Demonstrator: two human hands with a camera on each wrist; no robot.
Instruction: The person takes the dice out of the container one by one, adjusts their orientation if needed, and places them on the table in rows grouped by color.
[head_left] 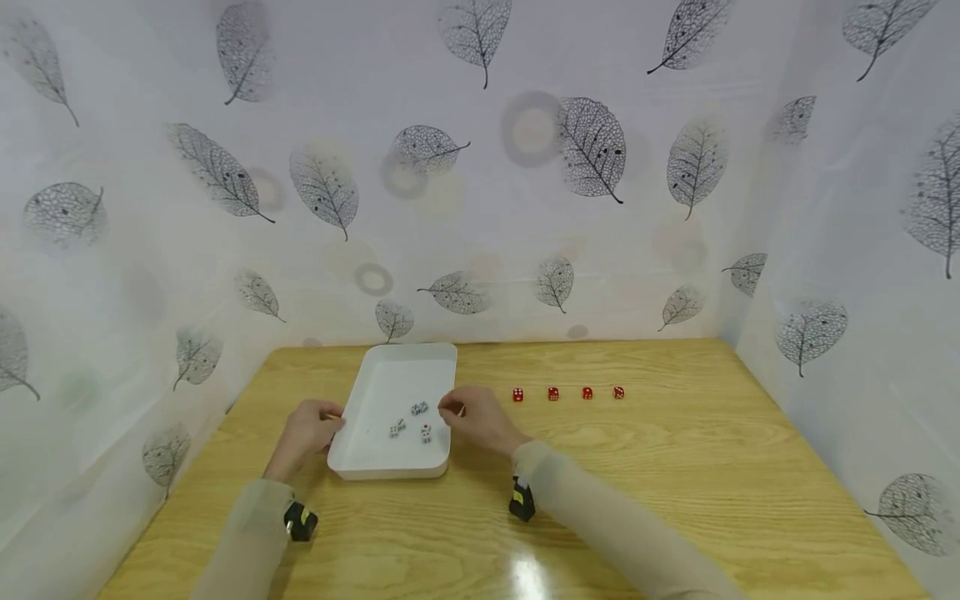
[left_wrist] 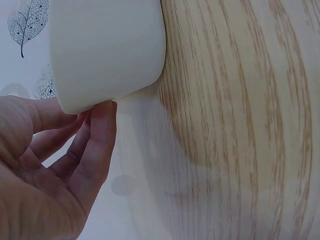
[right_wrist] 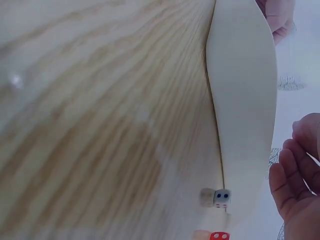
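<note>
A shallow white tray (head_left: 390,472) sits on the wooden table, with several small white dice (head_left: 420,409) lying inside it. My left hand (head_left: 311,429) holds the tray's left side; in the left wrist view the fingertips (left_wrist: 104,107) press against its edge. Over the right rim is my right hand (head_left: 480,417), fingers loosely bent toward the dice, with no die showing at the fingertips. One white die (right_wrist: 222,198) stands on the table beside the tray's right wall, seen only in the right wrist view.
Several red dice (head_left: 553,393) stand in a spaced row on the wooden table (head_left: 675,467), right of the tray. Leaf-patterned white sheeting (head_left: 480,208) encloses the table at the back and sides. Each wrist wears a small dark device (head_left: 522,500).
</note>
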